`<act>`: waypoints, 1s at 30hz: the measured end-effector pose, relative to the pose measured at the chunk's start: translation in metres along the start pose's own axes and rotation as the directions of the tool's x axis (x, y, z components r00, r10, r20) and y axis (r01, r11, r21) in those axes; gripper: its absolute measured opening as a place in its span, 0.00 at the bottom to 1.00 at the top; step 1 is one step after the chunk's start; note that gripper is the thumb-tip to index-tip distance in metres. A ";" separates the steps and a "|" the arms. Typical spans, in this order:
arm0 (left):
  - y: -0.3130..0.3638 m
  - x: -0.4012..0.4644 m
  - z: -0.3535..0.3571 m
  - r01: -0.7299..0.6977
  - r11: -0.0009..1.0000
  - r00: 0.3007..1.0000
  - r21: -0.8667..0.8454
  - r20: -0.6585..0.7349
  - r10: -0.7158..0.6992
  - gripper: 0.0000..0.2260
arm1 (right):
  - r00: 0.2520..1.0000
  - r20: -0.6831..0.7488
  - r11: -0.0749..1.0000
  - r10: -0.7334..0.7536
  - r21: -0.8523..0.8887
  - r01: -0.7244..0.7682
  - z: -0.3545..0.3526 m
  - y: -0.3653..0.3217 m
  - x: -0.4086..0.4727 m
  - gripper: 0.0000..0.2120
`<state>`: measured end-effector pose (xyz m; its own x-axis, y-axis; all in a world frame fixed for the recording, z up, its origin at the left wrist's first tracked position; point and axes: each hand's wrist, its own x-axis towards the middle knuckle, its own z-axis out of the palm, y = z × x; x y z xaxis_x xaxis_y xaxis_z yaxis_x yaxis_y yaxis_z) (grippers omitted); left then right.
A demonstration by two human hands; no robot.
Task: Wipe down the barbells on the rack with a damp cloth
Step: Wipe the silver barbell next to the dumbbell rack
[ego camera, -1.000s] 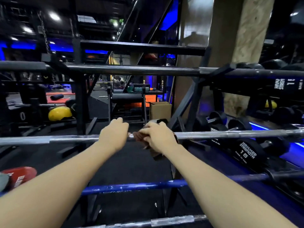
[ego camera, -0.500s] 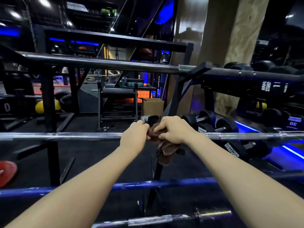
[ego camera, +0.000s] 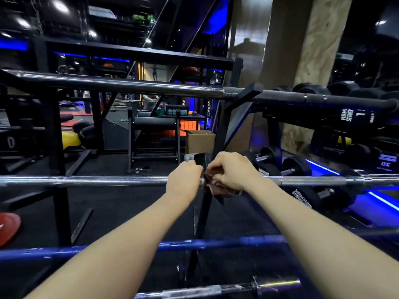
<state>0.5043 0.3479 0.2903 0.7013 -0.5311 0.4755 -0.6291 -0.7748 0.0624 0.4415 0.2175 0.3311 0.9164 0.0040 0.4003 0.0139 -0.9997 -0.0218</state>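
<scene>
Brown cloth (ego camera: 218,186) clenched round silver barbell (ego camera: 86,180) by right hand (ego camera: 232,171), at rack upright. Left hand (ego camera: 183,180) wrapped on bar, now butted vs cloth; gap closed since 1 s ago. Bar's right stretch judged unwiped.

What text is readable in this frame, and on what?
"20": end of a dumbbell on the right rack.
"0": dark weight at far left.
"HAM... STRE...", cut off: upper dumbbell at right.
Similar partial print: dumbbell below the silver barbell.
Vertical signs behind: too blurred.
</scene>
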 end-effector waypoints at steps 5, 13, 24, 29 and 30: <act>-0.003 0.006 0.006 -0.001 0.999 1.000 0.039 0.007 0.001 0.05 | 0.996 0.072 0.997 0.047 -0.065 -0.043 0.004 0.034 -0.005 0.14; 0.001 0.004 0.009 -0.022 0.998 1.000 0.052 -0.017 0.023 0.06 | 0.973 -0.072 0.967 0.217 -0.119 -0.225 0.024 0.025 0.000 0.13; -0.006 0.004 0.014 -0.024 0.999 0.999 0.043 -0.036 0.025 0.06 | 0.936 -0.208 0.929 0.285 -0.181 -0.323 0.038 0.071 -0.037 0.13; -0.003 0.004 0.014 -0.026 0.998 0.999 0.058 -0.046 0.029 0.06 | 0.916 -0.332 0.947 0.227 -0.144 -0.287 0.046 0.019 -0.021 0.05; -0.003 0.003 0.014 -0.029 0.998 0.998 0.059 -0.045 0.032 0.06 | 0.920 -0.355 0.965 0.168 -0.133 -0.227 0.049 0.010 -0.019 0.03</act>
<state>0.5136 0.3438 0.2791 0.6653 -0.5393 0.5164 -0.6283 -0.7779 -0.0029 0.4435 0.2089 0.2786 0.7032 -0.1730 0.6897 -0.2481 -0.9687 0.0100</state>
